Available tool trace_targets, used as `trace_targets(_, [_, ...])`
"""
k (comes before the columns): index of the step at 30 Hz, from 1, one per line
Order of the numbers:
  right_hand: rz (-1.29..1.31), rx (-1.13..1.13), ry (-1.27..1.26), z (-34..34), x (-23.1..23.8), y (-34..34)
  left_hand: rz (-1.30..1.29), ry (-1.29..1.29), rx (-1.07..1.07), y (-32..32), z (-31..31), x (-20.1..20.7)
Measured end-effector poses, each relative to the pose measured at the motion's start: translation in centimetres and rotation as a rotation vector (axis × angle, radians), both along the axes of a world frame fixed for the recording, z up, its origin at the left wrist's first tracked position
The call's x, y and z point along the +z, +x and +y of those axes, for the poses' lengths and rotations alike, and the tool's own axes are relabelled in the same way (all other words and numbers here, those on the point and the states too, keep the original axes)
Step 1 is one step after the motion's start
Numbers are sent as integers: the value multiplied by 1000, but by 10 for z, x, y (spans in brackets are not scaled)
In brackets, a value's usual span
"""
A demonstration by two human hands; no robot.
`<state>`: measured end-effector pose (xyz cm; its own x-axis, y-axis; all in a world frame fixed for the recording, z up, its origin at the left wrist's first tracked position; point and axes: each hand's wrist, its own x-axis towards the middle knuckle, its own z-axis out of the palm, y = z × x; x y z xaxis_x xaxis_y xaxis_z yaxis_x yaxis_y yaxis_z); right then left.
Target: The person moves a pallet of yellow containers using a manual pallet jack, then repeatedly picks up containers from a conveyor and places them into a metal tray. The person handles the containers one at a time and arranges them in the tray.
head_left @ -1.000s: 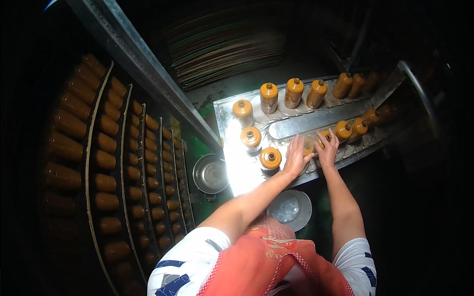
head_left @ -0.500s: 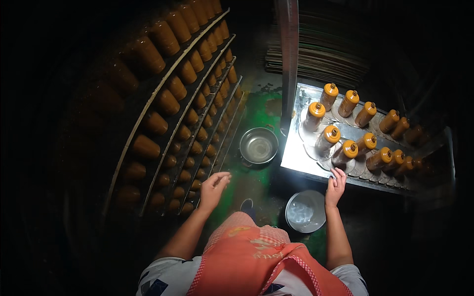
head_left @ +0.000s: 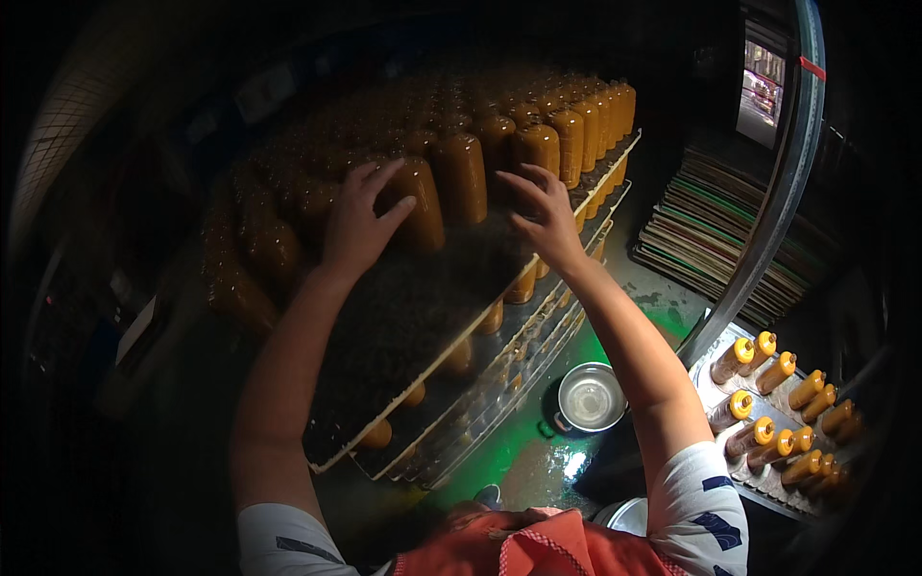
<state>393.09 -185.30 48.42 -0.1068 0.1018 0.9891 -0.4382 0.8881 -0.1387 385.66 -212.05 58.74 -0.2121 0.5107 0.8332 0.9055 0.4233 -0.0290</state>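
Observation:
Both my arms reach over the top board of a stack of boards [head_left: 384,317] crowded with glossy orange-brown cylindrical bottles. My left hand [head_left: 367,213] has its fingers and thumb spread, against or just beside the nearest bottle [head_left: 420,206]; whether it touches cannot be made out. Another bottle [head_left: 463,180] stands between my two hands. My right hand [head_left: 545,209], fingers apart and slightly curled, hovers near the board's right edge, in front of a bottle [head_left: 536,149], holding nothing.
Below right, a metal pan [head_left: 592,396] with handles sits on the wet green floor, and a bucket [head_left: 629,516] is partly hidden by my arm. Orange-topped bottles [head_left: 733,357] stand in rows on a bright metal bench beyond a metal post [head_left: 783,182]. Flat boards [head_left: 706,230] are piled behind.
My view has swung left toward the top of the bottle stack. Both hands have lifted from near the bench and pan level and stretched forward over the top board, fingers spreading.

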Motion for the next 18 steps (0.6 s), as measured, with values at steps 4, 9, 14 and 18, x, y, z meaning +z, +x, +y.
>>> trace_targets(4, [-280, -144, 4, 5, 88, -143, -68, -139, 167, -96, 57, 26])
trace_targets(9, [-413, -87, -43, -1, 98, -189, -84, -97, 144, -129, 65, 19])
trace_targets(14, [-131, -46, 5, 14, 73, -158, 70, 42, -117, -156, 64, 16])
trace_targets(18, [78, 69, -128, 8, 26, -61, 105, 41, -240, -134, 42, 17])
